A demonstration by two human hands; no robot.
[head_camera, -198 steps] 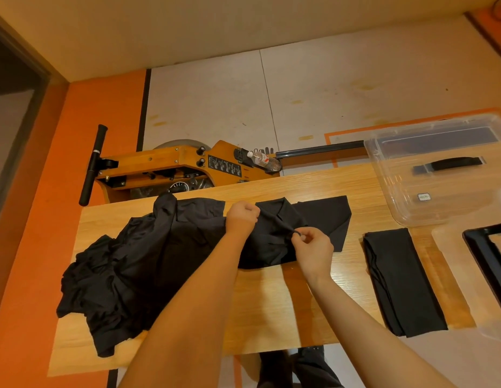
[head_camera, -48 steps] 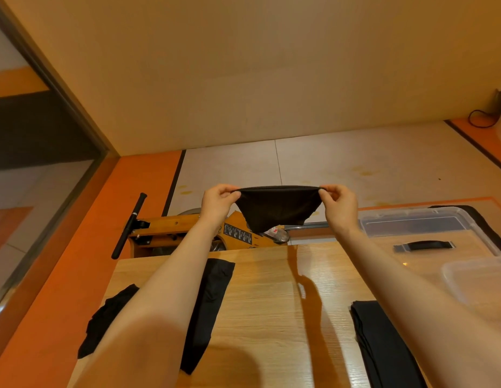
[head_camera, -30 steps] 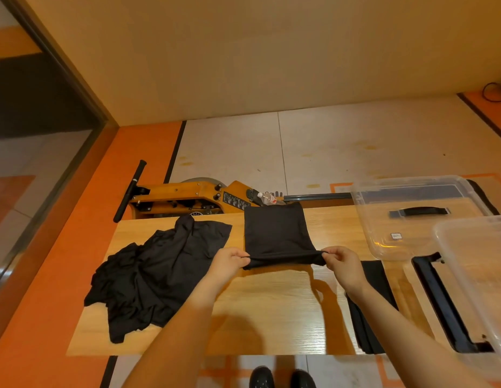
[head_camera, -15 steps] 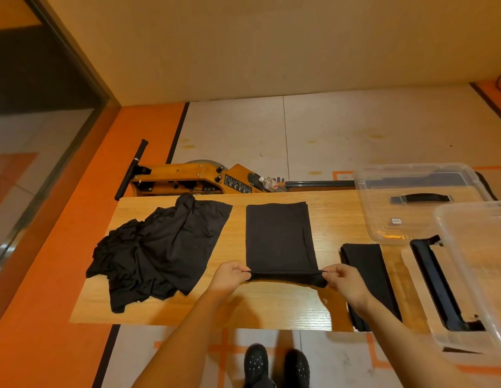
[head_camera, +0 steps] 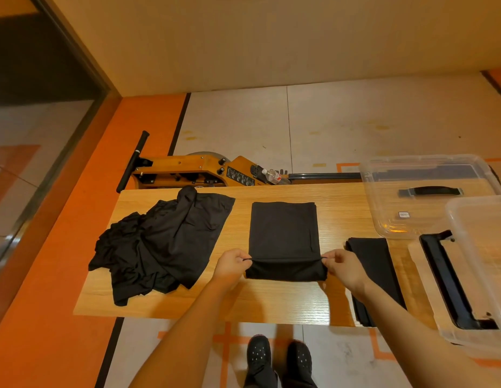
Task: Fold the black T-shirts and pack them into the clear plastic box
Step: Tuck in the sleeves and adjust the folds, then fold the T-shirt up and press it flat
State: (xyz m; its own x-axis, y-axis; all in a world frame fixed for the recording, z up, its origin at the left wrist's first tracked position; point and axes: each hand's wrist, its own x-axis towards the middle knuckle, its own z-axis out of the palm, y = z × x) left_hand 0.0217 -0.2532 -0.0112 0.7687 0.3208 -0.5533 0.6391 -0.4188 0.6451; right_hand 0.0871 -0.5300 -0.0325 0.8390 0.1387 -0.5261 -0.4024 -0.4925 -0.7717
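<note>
Now pinching the near corners of the shirt [head_camera: 284, 239], left hand [head_camera: 231, 266] and right hand [head_camera: 341, 266] one per corner, probably to keep the edge taut for a square crosswise fold. Spread flat mid-table [head_camera: 271, 301], between heap [head_camera: 159, 247] and folded shirt [head_camera: 374, 273]. Clear box [head_camera: 479, 261] waiting at right, beside lid [head_camera: 383, 219]. Lid sticker too small to read.

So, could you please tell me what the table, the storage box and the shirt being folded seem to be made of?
Table: looks like light wood or wood-look laminate, with visible grain lines and a matte finish.
Storage box: clear, glossy plastic; the floor shows through it.
Shirt: soft, matte black knit fabric, probably; it drapes and creases where both hands pinch it.
</note>
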